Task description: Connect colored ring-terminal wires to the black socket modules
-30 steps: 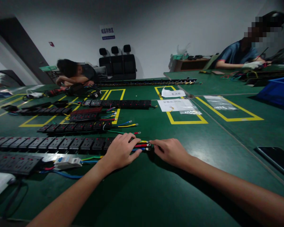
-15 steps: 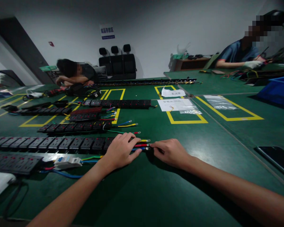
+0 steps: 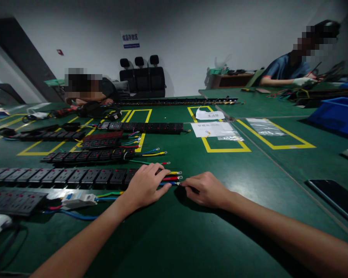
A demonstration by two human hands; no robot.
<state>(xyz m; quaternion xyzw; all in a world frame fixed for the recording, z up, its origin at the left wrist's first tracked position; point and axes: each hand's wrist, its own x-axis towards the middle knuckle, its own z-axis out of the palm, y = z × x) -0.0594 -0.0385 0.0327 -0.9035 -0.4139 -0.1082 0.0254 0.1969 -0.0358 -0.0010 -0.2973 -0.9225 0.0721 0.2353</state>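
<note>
A long black socket strip (image 3: 77, 177) lies across the table, and its wires come out at the right end. My left hand (image 3: 146, 184) rests over that end, its fingers and thumb closed around the wires. Beyond its fingertips stick out a yellow-green wire (image 3: 173, 173), a red wire (image 3: 171, 178) and a blue wire (image 3: 172, 184), each tipped with a metal ring terminal. With thumb and forefinger pinched, my right hand (image 3: 206, 189) is at the blue wire's ring terminal (image 3: 178, 183). The palm side of my left hand is hidden.
More socket strips (image 3: 88, 155) lie behind, with loose wire ends. A white circuit breaker (image 3: 79, 199) sits front left. Paper sheets (image 3: 210, 129), a plastic bag (image 3: 265, 127), a phone (image 3: 333, 199) and a blue bin (image 3: 336, 116) are to the right. Two co-workers sit across the table.
My right fingertips have moved from near the red wire's terminal down to the blue one. My left hand stays on the wires. The view has shifted slightly to the right.
</note>
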